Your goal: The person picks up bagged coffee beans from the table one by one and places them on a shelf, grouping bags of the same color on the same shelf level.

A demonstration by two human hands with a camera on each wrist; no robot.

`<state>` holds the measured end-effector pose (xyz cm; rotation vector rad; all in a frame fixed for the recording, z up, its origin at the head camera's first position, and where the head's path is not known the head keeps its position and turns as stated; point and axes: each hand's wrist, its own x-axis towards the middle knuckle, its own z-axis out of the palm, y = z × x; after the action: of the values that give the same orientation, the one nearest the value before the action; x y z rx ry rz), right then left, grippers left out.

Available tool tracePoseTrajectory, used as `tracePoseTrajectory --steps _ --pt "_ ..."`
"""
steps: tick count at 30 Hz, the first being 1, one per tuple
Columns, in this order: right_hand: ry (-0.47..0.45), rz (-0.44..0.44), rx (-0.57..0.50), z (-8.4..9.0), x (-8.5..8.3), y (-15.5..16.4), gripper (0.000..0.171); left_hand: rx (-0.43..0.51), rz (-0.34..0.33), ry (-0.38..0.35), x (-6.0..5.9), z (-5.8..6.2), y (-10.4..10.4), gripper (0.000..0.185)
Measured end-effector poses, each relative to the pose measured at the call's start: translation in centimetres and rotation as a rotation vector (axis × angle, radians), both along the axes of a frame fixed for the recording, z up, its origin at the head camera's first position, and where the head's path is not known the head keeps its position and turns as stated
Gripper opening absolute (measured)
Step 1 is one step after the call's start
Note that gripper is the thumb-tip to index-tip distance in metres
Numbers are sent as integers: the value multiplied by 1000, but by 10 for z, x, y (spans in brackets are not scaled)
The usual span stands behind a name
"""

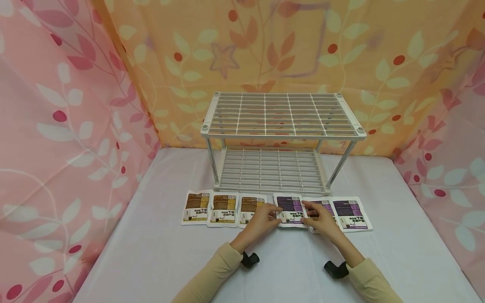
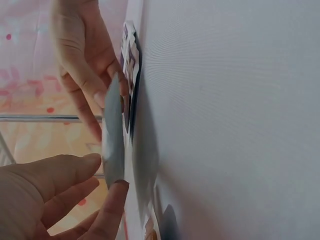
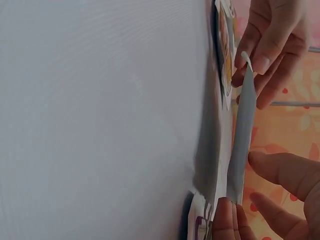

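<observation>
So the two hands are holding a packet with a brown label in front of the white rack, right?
Not quite: the packet has a purple label, not brown, as the head view shows. The left hand and right hand do hold it in front of the white rack.

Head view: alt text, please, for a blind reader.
A person's left hand and right hand hold a flat purple-and-white pouch above a white table, between three brown-and-white pouches and two more purple-and-white ones; behind stands a white two-tier rack.
</observation>
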<state>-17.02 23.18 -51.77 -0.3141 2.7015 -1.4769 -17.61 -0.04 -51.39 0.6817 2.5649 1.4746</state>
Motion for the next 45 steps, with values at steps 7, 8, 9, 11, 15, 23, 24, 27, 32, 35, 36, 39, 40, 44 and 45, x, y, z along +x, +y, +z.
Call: tracePoseTrajectory --steps 7,8,9,11,15,23,24,27,32,35,36,39,40,44,45 --pt "-37 -20 -58 2 3 -3 60 51 15 -12 1 -1 -5 37" --pt "-41 -18 -68 3 4 -4 61 54 20 -19 1 -1 -5 37" --pt "-43 -16 -77 4 5 -4 62 58 26 -29 1 0 -6 38" --pt "-48 -22 -80 5 6 -5 63 66 41 -45 1 0 -8 40" --pt "-30 -43 -61 7 7 -7 62 90 69 -60 0 1 -10 44" --pt "91 -61 12 10 7 -14 61 149 94 -88 0 3 -11 54" --pt "98 -62 15 9 7 -14 61 158 97 -89 0 3 -11 55" --pt "119 -76 23 10 6 -17 62 184 103 -91 -1 4 -11 58" --pt "152 -88 10 14 6 -21 62 220 103 -80 -4 5 -13 60" --pt "187 -87 1 15 6 -23 62 238 102 -66 -4 8 -14 60" --pt "202 -85 2 15 6 -24 62 237 100 -61 -4 8 -15 61" --pt "243 -79 5 17 6 -26 64 220 94 -24 -3 12 -17 61" --pt "256 -78 5 18 6 -27 65 212 92 -9 -2 12 -18 61" --pt "284 -77 -1 20 5 -30 66 198 95 52 -2 12 -21 60" --pt "294 -80 -4 21 5 -31 66 200 96 61 -2 12 -22 60"
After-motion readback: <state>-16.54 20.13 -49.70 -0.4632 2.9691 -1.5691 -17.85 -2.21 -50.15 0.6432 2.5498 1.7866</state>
